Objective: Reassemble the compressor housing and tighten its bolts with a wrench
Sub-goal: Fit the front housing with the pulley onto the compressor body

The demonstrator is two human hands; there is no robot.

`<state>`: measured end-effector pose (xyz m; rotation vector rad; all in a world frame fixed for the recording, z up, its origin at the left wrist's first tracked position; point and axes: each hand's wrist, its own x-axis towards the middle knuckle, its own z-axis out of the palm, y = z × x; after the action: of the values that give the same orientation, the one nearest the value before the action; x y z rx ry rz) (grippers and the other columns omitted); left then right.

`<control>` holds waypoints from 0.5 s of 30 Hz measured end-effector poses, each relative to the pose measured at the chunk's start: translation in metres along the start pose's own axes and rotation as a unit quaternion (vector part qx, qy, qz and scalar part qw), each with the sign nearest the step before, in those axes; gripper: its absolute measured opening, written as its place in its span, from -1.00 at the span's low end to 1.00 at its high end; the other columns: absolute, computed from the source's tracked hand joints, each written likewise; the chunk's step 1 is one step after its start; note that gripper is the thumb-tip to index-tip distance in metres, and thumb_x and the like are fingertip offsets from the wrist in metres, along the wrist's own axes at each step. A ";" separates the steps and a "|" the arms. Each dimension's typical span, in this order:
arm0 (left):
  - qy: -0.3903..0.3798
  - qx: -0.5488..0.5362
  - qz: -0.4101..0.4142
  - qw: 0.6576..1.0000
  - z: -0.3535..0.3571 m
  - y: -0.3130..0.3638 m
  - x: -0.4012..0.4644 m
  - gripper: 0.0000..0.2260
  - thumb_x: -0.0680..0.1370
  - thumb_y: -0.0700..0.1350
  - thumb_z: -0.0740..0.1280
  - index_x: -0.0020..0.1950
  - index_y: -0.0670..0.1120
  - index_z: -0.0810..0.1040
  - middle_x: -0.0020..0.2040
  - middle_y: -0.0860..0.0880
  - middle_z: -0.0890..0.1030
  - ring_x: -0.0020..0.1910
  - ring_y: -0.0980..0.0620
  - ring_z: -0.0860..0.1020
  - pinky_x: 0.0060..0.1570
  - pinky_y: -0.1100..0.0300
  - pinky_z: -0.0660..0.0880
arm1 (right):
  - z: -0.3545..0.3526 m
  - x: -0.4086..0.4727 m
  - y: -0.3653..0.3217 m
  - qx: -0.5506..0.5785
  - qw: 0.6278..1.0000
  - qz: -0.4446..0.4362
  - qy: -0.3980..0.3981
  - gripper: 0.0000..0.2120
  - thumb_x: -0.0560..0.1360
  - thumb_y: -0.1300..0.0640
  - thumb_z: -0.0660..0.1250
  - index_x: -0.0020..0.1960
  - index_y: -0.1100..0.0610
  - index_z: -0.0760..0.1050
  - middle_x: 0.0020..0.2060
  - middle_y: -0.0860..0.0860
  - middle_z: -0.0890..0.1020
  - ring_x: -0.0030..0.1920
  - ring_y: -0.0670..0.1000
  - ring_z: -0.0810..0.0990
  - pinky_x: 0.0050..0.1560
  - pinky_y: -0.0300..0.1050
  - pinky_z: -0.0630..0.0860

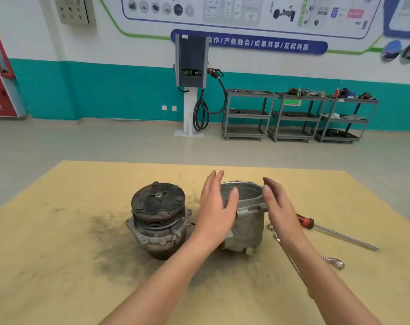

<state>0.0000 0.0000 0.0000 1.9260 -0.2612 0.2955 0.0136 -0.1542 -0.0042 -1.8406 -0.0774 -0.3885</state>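
Housing (246, 221) unjoined, straight-fingered left hand (217, 207) and right hand (278, 205) flanking it.
Pulley half (158, 219) stands beside it; wrench (290, 256) untouched, bolts not yet tightened.

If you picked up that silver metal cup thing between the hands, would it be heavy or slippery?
Probably heavy for its size: the silver housing looks like thick cast metal. It should stay stiff, not bend. Its rough, dull surface and side lugs likely give a fair hold, though the dark grime on the yellow table hints it might be a bit greasy.
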 end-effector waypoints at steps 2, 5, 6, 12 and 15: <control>0.034 0.005 -0.055 0.998 0.007 -0.002 0.008 -0.49 0.71 0.02 0.14 0.63 -0.02 0.09 0.65 0.04 0.07 0.61 0.10 0.02 0.58 0.11 0.03 | 0.004 0.003 -0.001 0.060 0.995 0.082 0.002 -0.56 0.59 -0.12 0.17 0.41 0.04 0.34 0.35 -0.04 0.46 0.17 -0.23 0.47 0.16 -0.25 0.39; 0.058 -0.063 -0.149 0.985 0.015 -0.008 0.017 -0.47 0.70 -0.01 0.17 0.63 -0.06 0.10 0.62 -0.03 0.18 0.58 -0.01 0.18 0.54 0.05 0.17 | 0.002 0.004 -0.001 0.140 0.973 0.185 -0.017 -0.55 0.56 -0.12 0.27 0.37 0.07 0.38 0.22 -0.04 0.56 0.12 -0.13 0.53 0.10 -0.08 0.49; 0.055 -0.083 -0.166 0.981 0.016 -0.010 0.016 -0.46 0.69 -0.01 0.19 0.63 -0.05 0.09 0.60 -0.04 0.22 0.55 -0.02 0.23 0.52 0.02 0.23 | 0.002 0.003 -0.003 0.149 0.966 0.212 -0.020 -0.57 0.55 -0.12 0.29 0.33 0.07 0.42 0.13 -0.06 0.59 0.07 -0.13 0.55 -0.02 -0.10 0.48; 0.033 -0.178 -0.239 0.954 0.020 -0.012 0.010 -0.39 0.64 0.00 0.21 0.64 0.07 0.02 0.38 0.03 0.42 0.24 0.03 0.42 0.11 0.12 0.36 | -0.003 -0.001 -0.003 0.199 0.943 0.260 -0.051 -0.79 0.55 -0.01 0.27 0.05 0.09 0.58 -0.17 -0.04 0.71 -0.19 -0.14 0.64 -0.22 -0.11 0.49; 0.016 -0.165 -0.210 0.964 0.020 -0.015 0.003 -0.49 0.64 -0.04 0.20 0.58 0.06 0.14 0.23 0.11 0.53 0.15 0.17 0.51 -0.08 0.29 0.44 | -0.005 -0.010 0.002 0.214 0.950 0.221 -0.044 -0.86 0.55 0.08 0.23 -0.09 0.06 0.55 -0.32 -0.10 0.65 -0.34 -0.18 0.60 -0.27 -0.16 0.43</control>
<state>0.0090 -0.0136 -0.0194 1.5952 0.1183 -0.0026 0.0038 -0.1586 -0.0078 -1.3902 0.1764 0.0290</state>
